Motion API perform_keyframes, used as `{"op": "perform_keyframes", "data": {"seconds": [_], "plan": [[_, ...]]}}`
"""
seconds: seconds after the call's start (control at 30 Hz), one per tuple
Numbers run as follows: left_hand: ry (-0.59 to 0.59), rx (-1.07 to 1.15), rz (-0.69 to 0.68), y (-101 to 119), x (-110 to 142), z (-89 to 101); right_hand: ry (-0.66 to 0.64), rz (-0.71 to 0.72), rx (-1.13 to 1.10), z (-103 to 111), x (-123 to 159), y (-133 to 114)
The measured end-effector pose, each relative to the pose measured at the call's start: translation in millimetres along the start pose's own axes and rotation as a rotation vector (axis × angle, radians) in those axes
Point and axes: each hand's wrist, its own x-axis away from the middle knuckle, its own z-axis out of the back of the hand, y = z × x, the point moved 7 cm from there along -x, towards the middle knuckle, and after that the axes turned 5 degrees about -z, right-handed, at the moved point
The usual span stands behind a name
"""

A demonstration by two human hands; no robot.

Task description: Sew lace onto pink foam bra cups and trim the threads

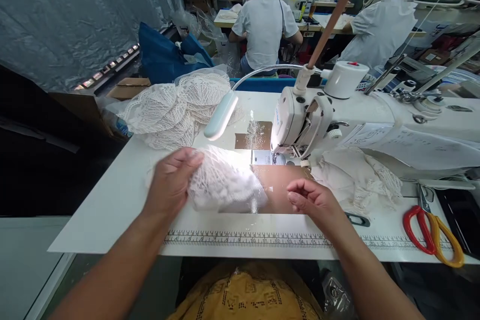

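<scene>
My left hand (173,176) pinches the left end of a white lace fabric piece (225,180), which hangs over the table in front of the sewing machine (300,120). The lace lies bright under the machine's lamp (222,115). Right of that piece, my right hand (313,199) hovers above the brown patch (279,185) on the tabletop. Its fingers are curled with thumb near forefinger; whether anything thin sits between them I cannot make out. The machine's needle area is just beyond both hands.
A heap of white lace pieces (176,105) lies at the back left. More white fabric (356,175) rests right of the needle. Red-and-yellow scissors (431,232) and a small dark tool (358,219) lie at the right. A ruler strip (247,239) lines the front edge. Two people sit beyond.
</scene>
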Motion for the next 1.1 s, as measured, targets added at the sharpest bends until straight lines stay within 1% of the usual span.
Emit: {"op": "perform_keyframes", "data": {"seconds": [0.03,0.07,0.1,0.13,0.17,0.2,0.23,0.27,0.3,0.33,0.37,0.4,0.47,0.53,0.6,0.67,0.73,0.77,0.83,0.9,0.97,1.1], "plan": [[0.071,-0.179,-0.148,13.4,-8.0,7.0,0.039,0.022,0.058,8.4,1.3,-2.7],[0.096,-0.360,-0.300,25.0,-13.0,3.9,0.068,0.049,0.130,14.7,2.1,-6.3],[0.069,-0.543,-0.441,32.2,-15.5,-9.7,0.089,0.079,0.210,18.7,2.3,-10.6],[-0.014,-0.709,-0.559,33.2,-15.9,-32.1,0.100,0.106,0.297,20.7,1.5,-14.9],[-0.122,-0.845,-0.661,29.1,-13.6,-59.2,0.101,0.126,0.387,20.7,-0.5,-18.8],[-0.254,-0.996,-0.714,18.7,-10.0,-88.2,0.098,0.141,0.475,19.6,-3.5,-22.1],[-0.408,-1.135,-0.724,3.8,-4.8,-116.3,0.095,0.153,0.558,17.9,-7.3,-24.6],[-0.497,-1.162,-0.737,-6.7,2.0,-138.5,0.095,0.169,0.631,16.0,-11.7,-26.6],[-0.553,-1.176,-0.747,-14.8,9.4,-156.3,0.100,0.186,0.694,14.0,-16.2,-27.9],[-0.600,-1.189,-0.753,-21.3,17.4,-170.2,0.109,0.203,0.748,12.1,-20.6,-28.3],[-0.632,-1.190,-0.762,-25.0,25.3,-179.7,0.122,0.217,0.794,10.2,-24.6,-27.8],[-0.656,-1.199,-0.771,-26.7,32.3,-185.3,0.131,0.231,0.834,7.8,-27.9,-26.3],[-0.698,-1.214,-0.782,-24.9,41.6,-186.6,0.113,0.268,0.907,0.0,-32.1,-21.3],[-0.736,-1.179,-0.774,-18.1,42.6,-179.3,0.087,0.315,0.993,-9.2,-33.1,-15.6],[-0.794,-1.054,-0.727,-11.2,36.8,-168.8,0.084,0.354,1.099,-16.5,-32.6,-10.6],[-0.842,-0.876,-0.665,-7.4,28.0,-159.0,0.097,0.363,1.198,-20.5,-32.4,-6.5],[-0.830,-0.764,-0.644,-8.0,19.4,-151.9,0.099,0.347,1.267,-22.3,-33.4,-3.2],[-0.805,-0.751,-0.663,-9.5,16.3,-150.0,0.101,0.335,1.292,-22.5,-34.2,-2.1],[-0.743,-0.785,-0.737,-14.2,13.0,-149.7,0.120,0.315,1.334,-22.0,-36.2,-1.4],[-0.710,-0.819,-0.813,-19.7,11.9,-153.3,0.148,0.308,1.365,-21.4,-38.6,-2.2],[-0.702,-0.819,-0.851,-24.8,8.8,-157.7,0.181,0.297,1.380,-20.1,-41.6,-3.6],[-0.739,-0.800,-0.838,-32.7,-3.1,-164.3,0.210,0.226,1.374,-16.8,-48.8,-4.4]]}}
